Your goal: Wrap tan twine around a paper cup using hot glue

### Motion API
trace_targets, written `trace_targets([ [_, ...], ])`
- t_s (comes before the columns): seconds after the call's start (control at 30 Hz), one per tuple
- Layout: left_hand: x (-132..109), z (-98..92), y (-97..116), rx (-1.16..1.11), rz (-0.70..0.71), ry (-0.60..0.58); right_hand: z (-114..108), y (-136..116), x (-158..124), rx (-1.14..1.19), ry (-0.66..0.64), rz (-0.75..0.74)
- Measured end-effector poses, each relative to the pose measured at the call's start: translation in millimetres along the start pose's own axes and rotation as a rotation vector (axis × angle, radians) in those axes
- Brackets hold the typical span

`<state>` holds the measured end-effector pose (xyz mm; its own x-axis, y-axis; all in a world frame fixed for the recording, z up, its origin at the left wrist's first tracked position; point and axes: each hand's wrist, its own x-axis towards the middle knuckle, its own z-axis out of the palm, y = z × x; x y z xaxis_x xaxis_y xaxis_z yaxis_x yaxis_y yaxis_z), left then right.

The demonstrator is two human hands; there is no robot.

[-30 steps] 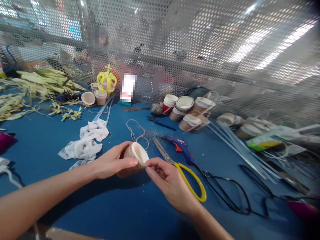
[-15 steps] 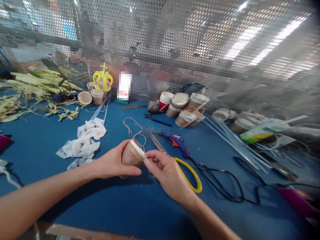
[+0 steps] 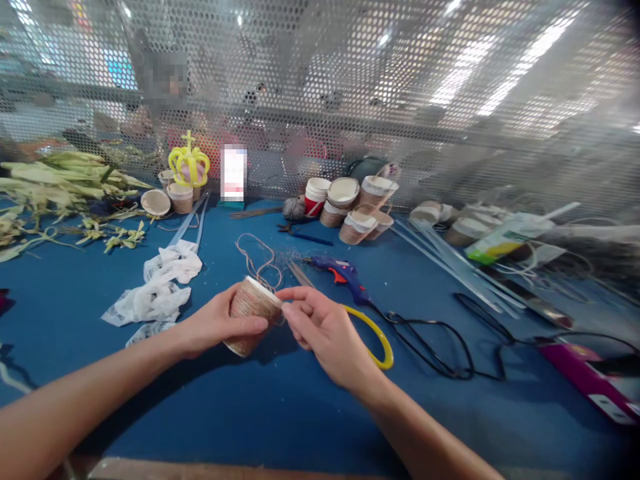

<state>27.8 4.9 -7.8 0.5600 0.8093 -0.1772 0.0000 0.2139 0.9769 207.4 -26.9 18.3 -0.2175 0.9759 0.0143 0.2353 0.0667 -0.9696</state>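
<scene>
A paper cup wrapped in brown twine [image 3: 253, 307] is tilted on its side above the blue table, its white rim toward the upper right. My left hand [image 3: 225, 320] grips it, thumb across the near side. At the rim, my right hand [image 3: 317, 327] has thumb and index finger pinched together on the twine. Loose loops of twine [image 3: 260, 257] lie just behind the cup. Scissors with yellow handles [image 3: 383, 340] rest partly under my right hand, and a blue glue gun [image 3: 345, 273] lies beyond them.
Crumpled white cloth [image 3: 155, 300] lies left of the cup. Several cups [image 3: 357, 223], a grey yarn ball [image 3: 293, 209] and a phone [image 3: 233, 173] stand at the back, near a yellow crown [image 3: 189, 165]. Clear glue sticks [image 3: 450, 267], a black cord [image 3: 430, 340] and a magenta power strip [image 3: 580, 367] are right.
The view has shifted, so the table items sit further left. The cup has tipped so that more of its lower end shows, and my right hand's fingers have moved slightly over its rim.
</scene>
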Motion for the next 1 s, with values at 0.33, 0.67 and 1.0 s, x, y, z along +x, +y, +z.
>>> trace_targets([
  [0.33,0,1.6,1,-0.003,-0.008,0.035,2,6,2,-0.051,-0.017,-0.004],
  [0.67,-1,-1.8,1,0.091,-0.004,0.001,0,2,1,-0.101,-0.052,0.005],
  [1.0,-6,-10.0,18,0.972,0.702,0.127,-2,-7,1,-0.344,-0.079,-0.092],
])
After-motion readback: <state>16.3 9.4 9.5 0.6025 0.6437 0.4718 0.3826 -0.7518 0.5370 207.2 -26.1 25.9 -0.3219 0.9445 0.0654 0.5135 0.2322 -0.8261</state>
